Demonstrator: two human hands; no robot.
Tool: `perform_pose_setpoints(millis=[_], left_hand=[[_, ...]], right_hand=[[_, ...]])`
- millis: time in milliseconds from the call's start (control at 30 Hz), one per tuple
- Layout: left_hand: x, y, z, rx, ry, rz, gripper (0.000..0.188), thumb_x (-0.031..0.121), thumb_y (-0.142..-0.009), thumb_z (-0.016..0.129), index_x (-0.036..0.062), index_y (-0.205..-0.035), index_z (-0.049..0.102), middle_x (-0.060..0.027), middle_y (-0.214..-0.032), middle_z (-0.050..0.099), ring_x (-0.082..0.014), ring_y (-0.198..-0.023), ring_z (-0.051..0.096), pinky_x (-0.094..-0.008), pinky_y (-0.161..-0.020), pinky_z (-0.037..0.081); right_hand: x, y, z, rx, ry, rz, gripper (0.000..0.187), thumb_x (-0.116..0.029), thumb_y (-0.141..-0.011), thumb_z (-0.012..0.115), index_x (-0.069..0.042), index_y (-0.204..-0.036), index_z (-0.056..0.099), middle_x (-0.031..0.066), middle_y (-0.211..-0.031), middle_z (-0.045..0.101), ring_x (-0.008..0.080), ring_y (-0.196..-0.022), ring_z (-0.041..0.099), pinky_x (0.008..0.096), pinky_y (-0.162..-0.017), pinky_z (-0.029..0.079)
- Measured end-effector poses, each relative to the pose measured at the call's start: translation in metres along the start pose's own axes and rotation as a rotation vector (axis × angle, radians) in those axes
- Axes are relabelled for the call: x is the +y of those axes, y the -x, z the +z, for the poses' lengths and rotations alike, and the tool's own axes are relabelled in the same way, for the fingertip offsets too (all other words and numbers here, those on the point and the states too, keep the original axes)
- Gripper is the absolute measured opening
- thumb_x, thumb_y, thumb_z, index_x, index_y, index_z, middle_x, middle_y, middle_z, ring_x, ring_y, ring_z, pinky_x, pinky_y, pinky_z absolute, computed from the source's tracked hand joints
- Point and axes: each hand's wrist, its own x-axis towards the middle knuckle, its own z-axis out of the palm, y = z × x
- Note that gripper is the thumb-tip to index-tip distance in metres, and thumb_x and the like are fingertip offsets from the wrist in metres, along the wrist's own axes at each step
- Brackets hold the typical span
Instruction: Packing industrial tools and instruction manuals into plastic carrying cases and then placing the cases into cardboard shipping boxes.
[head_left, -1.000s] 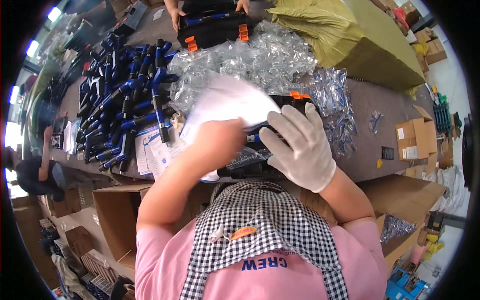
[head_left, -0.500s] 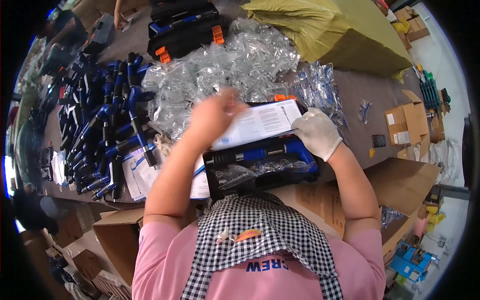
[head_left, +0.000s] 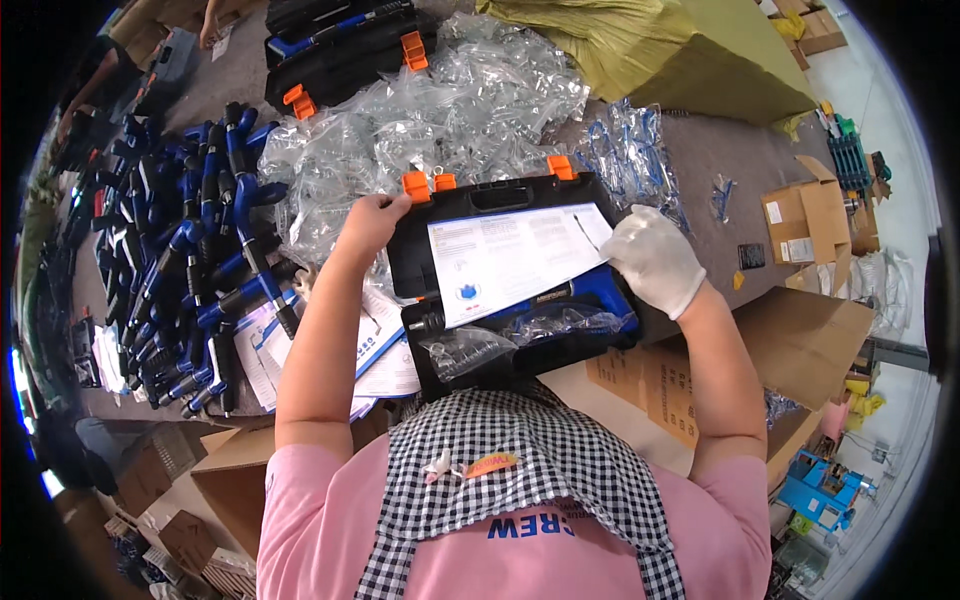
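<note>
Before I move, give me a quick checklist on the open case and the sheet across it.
1. Black case open: ok, its lid is raised.
2. Left hand at the lid: ok, beside an orange latch.
3. White sheet clear of the blue tool: not ok, it hides part of the tool.
4. Gloved right hand clear of the sheet: not ok, it is at the right edge.
5. Right hand's grip: cannot tell.
6. Clear bag inside the case: ok, at the near left.
</note>
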Motion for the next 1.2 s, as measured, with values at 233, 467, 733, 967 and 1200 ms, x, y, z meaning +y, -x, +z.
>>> perform_pose_setpoints(millis=[233,467,733,967,1200], left_hand=[[0.075,0.074,-0.019,0.131,0.446,0.202,0.05,0.039,-0.099,0.055,-0.0065,-0.116,0.064,-0.0054,-0.099,0.068,-0.0108,-0.09,0.058,-0.0256,-0.083,0.045],[0.103,0.178,-0.015,0.117,-0.146,0.689,0.061,0.046,-0.071,0.082,-0.0002,-0.107,0.068,-0.009,-0.086,0.059,-0.0194,-0.081,0.058,-0.0312,-0.075,0.047],[0.052,0.262,0.058,0.046,-0.804,0.986,0.059,0.037,-0.077,0.072,0.0114,-0.129,0.058,-0.019,-0.134,0.053,-0.0389,-0.123,0.052,-0.0502,-0.098,0.043],[0.013,0.269,0.081,-0.006,-1.014,0.814,0.079,0.048,-0.07,0.074,0.0124,-0.137,0.051,-0.0159,-0.15,0.038,-0.0362,-0.141,0.032,-0.0543,-0.11,0.028],[0.067,0.239,0.145,0.014,-1.11,0.987,0.06,0.041,-0.068,0.077,0.0076,-0.114,0.057,-0.0168,-0.133,0.048,-0.0341,-0.124,0.044,-0.0495,-0.096,0.041]], right_hand=[[-0.03,0.022,0.046,0.184,0.234,-0.087,0.008,-0.014,-0.075,0.057,-0.012,-0.069,0.061,0.003,-0.068,0.063,0.0196,-0.077,0.062,0.0383,-0.093,0.047],[-0.031,0.052,0.068,0.155,0.22,-0.067,0.006,-0.012,-0.076,0.056,-0.011,-0.078,0.063,0.0019,-0.075,0.064,0.0195,-0.086,0.061,0.0351,-0.089,0.044],[-0.014,0.107,0.171,0.148,-0.363,0.45,0.033,-0.017,-0.083,0.057,-0.008,-0.114,0.064,0.0146,-0.116,0.063,0.0375,-0.112,0.056,0.047,-0.098,0.043],[0.005,0.212,0.105,0.484,-0.13,0.239,0.015,-0.004,-0.069,0.059,-0.006,-0.078,0.071,0.0143,-0.099,0.07,0.0326,-0.098,0.066,0.0431,-0.094,0.05],[0.008,0.14,0.08,0.127,-0.041,0.039,0.061,-0.031,-0.079,0.065,-0.008,-0.134,0.051,0.0136,-0.145,0.044,0.0335,-0.138,0.035,0.0507,-0.111,0.03]])
